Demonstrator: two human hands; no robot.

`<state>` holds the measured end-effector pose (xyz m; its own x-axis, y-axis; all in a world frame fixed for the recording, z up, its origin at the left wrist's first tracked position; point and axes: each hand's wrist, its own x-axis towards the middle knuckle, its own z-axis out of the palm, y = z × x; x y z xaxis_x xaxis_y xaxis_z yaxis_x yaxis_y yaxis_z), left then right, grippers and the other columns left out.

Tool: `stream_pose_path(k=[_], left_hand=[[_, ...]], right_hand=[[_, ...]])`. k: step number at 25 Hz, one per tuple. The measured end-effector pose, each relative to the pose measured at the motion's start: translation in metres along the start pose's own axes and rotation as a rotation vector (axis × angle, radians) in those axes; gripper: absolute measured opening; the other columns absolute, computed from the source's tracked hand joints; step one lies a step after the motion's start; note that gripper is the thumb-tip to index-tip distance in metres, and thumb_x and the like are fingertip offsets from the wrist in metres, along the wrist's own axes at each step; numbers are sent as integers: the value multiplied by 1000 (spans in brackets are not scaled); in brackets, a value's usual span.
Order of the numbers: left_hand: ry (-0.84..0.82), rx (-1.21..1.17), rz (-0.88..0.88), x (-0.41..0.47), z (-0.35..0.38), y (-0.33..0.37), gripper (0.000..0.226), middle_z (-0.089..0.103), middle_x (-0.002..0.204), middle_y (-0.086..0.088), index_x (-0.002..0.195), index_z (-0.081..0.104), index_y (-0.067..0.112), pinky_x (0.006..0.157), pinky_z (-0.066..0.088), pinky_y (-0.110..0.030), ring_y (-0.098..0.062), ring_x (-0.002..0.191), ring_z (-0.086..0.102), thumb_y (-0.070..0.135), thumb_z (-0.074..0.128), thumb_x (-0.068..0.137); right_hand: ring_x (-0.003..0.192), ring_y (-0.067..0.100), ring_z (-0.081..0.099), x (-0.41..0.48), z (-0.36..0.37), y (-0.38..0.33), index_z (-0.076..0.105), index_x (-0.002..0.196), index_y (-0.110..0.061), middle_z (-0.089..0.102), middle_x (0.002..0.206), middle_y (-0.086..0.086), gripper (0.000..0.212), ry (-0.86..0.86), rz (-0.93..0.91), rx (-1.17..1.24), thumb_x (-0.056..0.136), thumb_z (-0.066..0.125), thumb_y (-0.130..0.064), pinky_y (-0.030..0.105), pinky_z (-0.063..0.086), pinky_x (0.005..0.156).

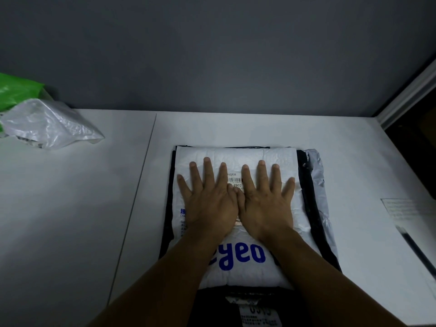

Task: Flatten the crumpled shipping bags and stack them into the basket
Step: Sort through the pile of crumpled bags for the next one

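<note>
A white shipping bag [238, 265] with blue lettering and a barcode label lies flat on top of a stack in the middle of the table. Under it I see a black bag [309, 208] and a grey bag [318, 199] sticking out on the right. My left hand [207, 199] and my right hand [266, 199] press palm-down on the white bag side by side, fingers spread, thumbs touching. Another black bag with a white label [257, 312] lies at the near edge. No basket is visible.
At the far left lie a crumpled translucent white bag [49, 123] and a green bag [16, 90]. A paper sheet [405, 208] rests at the right table edge. The white table [70, 208] has a seam left of the stack. A grey wall stands behind.
</note>
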<state>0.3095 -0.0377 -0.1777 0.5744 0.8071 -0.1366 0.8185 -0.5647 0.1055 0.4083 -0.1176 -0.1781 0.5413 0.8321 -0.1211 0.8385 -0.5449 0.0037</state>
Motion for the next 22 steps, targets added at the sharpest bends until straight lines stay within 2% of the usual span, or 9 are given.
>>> stream_pose_path(k=[5,8,10,12,14,16,19,22], left_hand=[[2,-64,22,-2,-7,-1,62,-22,163,-8,156,-11,31,115,-10,-63,-34,147,-26,52,9,101],[87,-206,3,-7,-20,-5,64,-15,165,-6,157,-3,30,118,-7,-60,-30,150,-20,47,26,102],[154,-273,-101,-7,-32,-13,70,-7,165,-9,157,4,24,120,-6,-57,-29,152,-12,41,39,100],[134,-403,-308,-6,-47,-26,74,8,164,-13,155,15,16,119,6,-56,-32,151,4,37,51,94],[52,-566,-520,0,-59,-41,70,29,154,-17,146,30,10,112,26,-54,-36,142,26,36,59,88],[-54,-689,-657,10,-60,-54,68,39,142,-16,138,39,8,106,37,-49,-35,130,38,38,65,83],[-158,-793,-718,19,-56,-61,67,53,129,-16,125,54,7,98,47,-44,-35,114,53,43,72,71],[-132,-887,-686,24,-55,-62,44,64,110,-13,99,61,8,93,52,-45,-32,99,61,36,73,68]], right_hand=[[150,40,-21,1,-6,-1,-13,158,-30,-15,167,12,72,-41,3,4,93,-11,-61,70,-5,115],[150,42,-20,-5,-21,-5,-8,159,-27,-13,167,13,71,-48,-1,-11,97,-3,-62,72,-2,114],[150,41,-20,-3,-37,-8,-3,159,-25,-14,167,14,71,-35,5,6,99,4,-62,71,-6,115],[152,37,-17,10,-58,-9,8,159,-24,-9,167,14,69,23,-15,49,101,12,-60,66,-6,118],[154,33,-10,35,-73,-9,18,158,-23,-1,168,14,66,68,-93,67,102,17,-58,60,-2,121],[155,30,-6,59,-74,-9,17,159,-23,3,168,12,68,38,-162,44,102,14,-60,56,-2,123],[155,28,1,73,-52,-10,10,160,-21,8,168,11,74,-29,-174,-2,100,4,-64,54,-1,124],[151,31,19,74,-31,-12,17,158,-19,27,162,12,76,35,-163,-31,99,1,-64,56,6,123]])
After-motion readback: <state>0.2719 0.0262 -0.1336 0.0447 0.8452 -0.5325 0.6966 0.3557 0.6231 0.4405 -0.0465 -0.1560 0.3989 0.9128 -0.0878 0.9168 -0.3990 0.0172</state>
